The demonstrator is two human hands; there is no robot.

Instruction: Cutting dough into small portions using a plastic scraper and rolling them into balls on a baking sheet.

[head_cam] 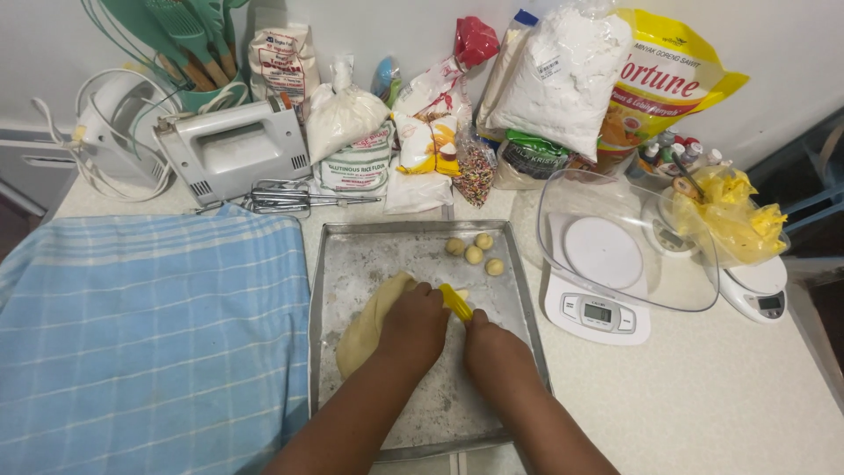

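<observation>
The left hand (pixel 413 325) presses flat on the dough log (pixel 369 327) in the floured metal tray (pixel 527 299), grip closed over its near end. The right hand (pixel 494 347) has its grip clamped on a yellow scraper (pixel 456 302), blade just beside the left fingers. A slip could nick them. Four dough balls (pixel 475 252) beyond the grip could get knocked.

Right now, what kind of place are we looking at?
Most likely a home kitchen counter set up for baking: both hands work dough in a floured metal tray, with a hand mixer and kitchen scale beside it.
</observation>
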